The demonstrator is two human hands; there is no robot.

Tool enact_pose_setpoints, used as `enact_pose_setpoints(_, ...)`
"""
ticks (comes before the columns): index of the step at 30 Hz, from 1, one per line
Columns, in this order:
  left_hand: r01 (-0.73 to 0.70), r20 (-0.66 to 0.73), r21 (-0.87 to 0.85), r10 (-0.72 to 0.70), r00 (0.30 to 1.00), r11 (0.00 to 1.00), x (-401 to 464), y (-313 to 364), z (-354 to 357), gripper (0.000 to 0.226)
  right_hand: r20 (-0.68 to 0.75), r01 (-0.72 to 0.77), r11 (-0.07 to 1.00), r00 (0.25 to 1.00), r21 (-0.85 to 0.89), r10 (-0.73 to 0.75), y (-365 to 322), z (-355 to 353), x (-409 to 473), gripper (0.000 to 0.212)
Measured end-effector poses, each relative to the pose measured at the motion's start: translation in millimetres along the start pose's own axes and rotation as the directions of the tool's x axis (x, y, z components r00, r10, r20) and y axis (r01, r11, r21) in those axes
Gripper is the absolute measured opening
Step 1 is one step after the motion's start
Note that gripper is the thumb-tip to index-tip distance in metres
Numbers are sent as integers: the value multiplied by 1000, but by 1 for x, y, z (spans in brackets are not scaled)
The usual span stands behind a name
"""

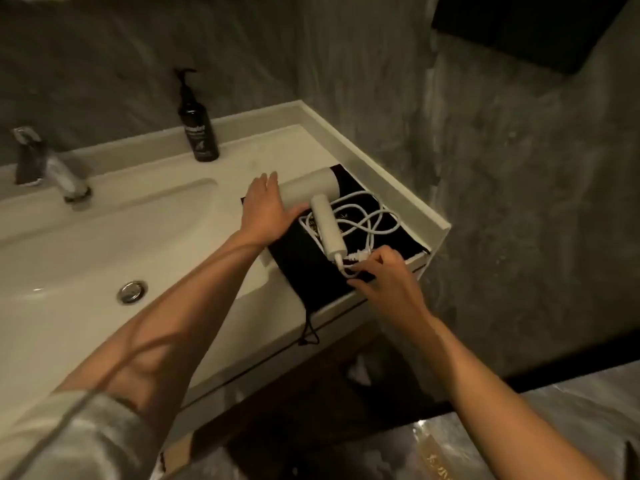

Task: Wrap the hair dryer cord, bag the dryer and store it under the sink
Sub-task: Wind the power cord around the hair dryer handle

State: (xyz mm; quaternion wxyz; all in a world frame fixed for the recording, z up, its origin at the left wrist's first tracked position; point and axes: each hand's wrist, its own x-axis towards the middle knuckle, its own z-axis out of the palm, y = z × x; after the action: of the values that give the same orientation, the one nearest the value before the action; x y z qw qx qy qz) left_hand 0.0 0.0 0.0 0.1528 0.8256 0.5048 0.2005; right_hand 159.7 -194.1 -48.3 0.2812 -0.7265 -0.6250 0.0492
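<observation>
- Faucet at far left, chrome, blurred, spout angled over the white basin; round chrome drain low in the bowl.
- Dark pump bottle upright on the rear ledge of the sink counter, well apart from both hands; label too blurred to read.
- Left forearm stretched diagonally from a pale sleeve at bottom left across the basin's corner.
- Left hand spread flat and open, fingers together and extended, palm pressed against the barrel end of the white hair dryer; thumb tucked under the barrel near the handle joint. Resting on it, not wrapped around it.
- Hair dryer lying on its side on the black bag, barrel pointing toward the back wall, handle running toward the counter's front edge.
- Black bag flat on the counter's right end, near edge overhanging the front; thin black drawstring dangling below the rim.
- White cord loose and unwound, sprawled in overlapping loops on the bag just right of the handle.
- Right hand at the handle's base, fingers curled, thumb and fingertips pinched on the cord where it leaves the handle; exact strand count in the pinch unclear.
- Grey mottled wall to the right; dim open space beneath the counter, contents indistinct.
</observation>
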Motion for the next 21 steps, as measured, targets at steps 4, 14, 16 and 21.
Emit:
enact_pose_setpoints(4,28,153,121,-47,987,992,28,-6,0,86,15,-35,995,999,-98,36,-6,-1,4,24)
enact_pose_setpoints(14,-15,197,215,-28,980,977,42,-15,7,79,-22,-42,998,999,-45,41,-1,3,1,15)
enact_pose_setpoints(16,14,174,175,-45,984,984,36,-18,4,75,-47,-40,999,998,-35,38,3,2,-2,16)
enact_pose_setpoints(21,145,21,30,-146,989,989,14,-23,-14,72,-232,-49,996,971,69,64,-2,-7,11,10)
